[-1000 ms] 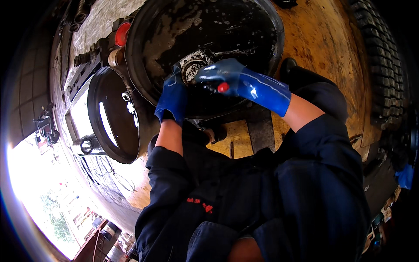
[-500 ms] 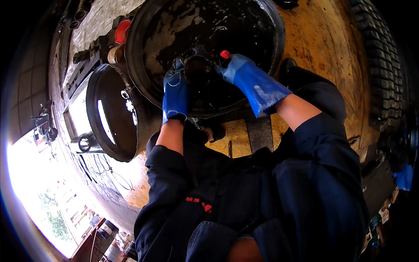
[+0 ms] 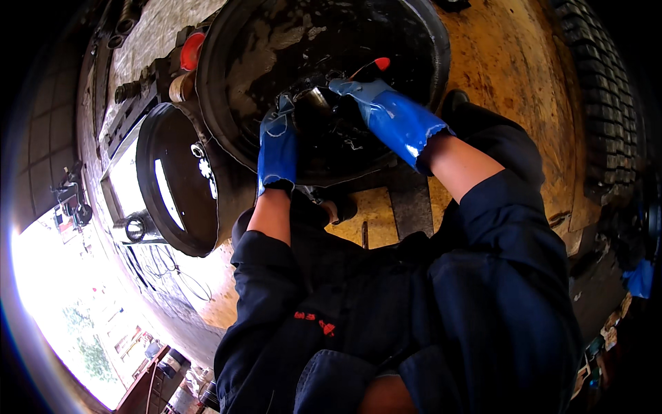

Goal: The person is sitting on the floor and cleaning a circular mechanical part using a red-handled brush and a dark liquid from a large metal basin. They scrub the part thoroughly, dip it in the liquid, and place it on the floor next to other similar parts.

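Both my hands wear blue rubber gloves and reach into a round black tub [image 3: 442, 55] of dark liquid. My left hand [image 3: 277, 124] is closed on the left side of a dark, wet, round metal part [image 3: 317, 100], whose near face catches the light. My right hand [image 3: 364, 95] is closed at the part's right side, on a thin tool with a red end [image 3: 382, 63]. The red end sticks up past the glove; the tool's other end is hidden by the fingers and dark liquid, so its kind is unclear.
A second round dark pan [image 3: 155, 200] with liquid and small metal parts stands to the left. Beyond it are a red funnel-like cup [image 3: 192, 51] and a metal ring [image 3: 134, 228]. A large tyre [image 3: 600, 96] stands at the right, beside stained brown boarding [image 3: 510, 76].
My right hand has shifted left and up, closer to the part. The tool's red end has swung right and up, and the part has tilted, showing a shiny side. My left hand has barely moved.
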The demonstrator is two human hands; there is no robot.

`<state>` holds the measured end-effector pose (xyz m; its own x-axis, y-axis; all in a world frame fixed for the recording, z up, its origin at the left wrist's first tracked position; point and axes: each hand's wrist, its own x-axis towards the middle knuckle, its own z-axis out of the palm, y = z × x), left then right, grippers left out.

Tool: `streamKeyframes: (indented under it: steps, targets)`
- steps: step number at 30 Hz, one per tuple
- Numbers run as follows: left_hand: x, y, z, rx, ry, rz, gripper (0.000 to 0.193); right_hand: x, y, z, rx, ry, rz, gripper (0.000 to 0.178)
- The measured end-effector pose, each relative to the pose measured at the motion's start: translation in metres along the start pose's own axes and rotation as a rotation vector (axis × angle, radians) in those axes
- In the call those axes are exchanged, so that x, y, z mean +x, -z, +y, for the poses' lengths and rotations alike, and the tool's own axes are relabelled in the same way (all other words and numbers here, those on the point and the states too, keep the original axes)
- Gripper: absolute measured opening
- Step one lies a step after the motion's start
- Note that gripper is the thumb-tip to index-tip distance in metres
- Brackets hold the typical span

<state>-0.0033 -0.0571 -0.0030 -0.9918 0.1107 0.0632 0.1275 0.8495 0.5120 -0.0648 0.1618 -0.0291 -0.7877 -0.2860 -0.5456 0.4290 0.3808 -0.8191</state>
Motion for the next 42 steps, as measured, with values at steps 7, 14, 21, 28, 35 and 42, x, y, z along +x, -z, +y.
streamKeyframes:
  steps: [7, 14, 21, 28, 35, 42]
  targets:
    - [0.002, 0.007, 0.01, -0.269, 0.229, -0.011, 0.041, 0.001, -0.003, 0.0, -0.394, -0.094, -0.178, 0.048]
    - [0.003, 0.011, 0.016, -0.167, 0.191, -0.051, 0.031, -0.019, -0.003, -0.003, -0.647, 0.126, 0.38, 0.048]
    - [0.003, 0.003, 0.003, 0.01, 0.038, -0.056, 0.025, 0.074, -0.015, 0.03, 0.212, 0.767, 0.147, 0.025]
    - [0.001, 0.012, 0.013, -0.016, -0.064, -0.011, 0.027, 0.023, 0.021, 0.009, -0.1, -0.074, 0.22, 0.045]
    - [0.003, 0.027, 0.031, -0.293, 0.19, -0.015, 0.027, -0.017, 0.005, 0.012, -0.351, -0.245, 0.191, 0.046]
    - [-0.003, 0.024, 0.017, 0.195, 0.022, -0.152, 0.036, -0.003, -0.012, 0.003, -0.215, 0.374, 0.037, 0.033]
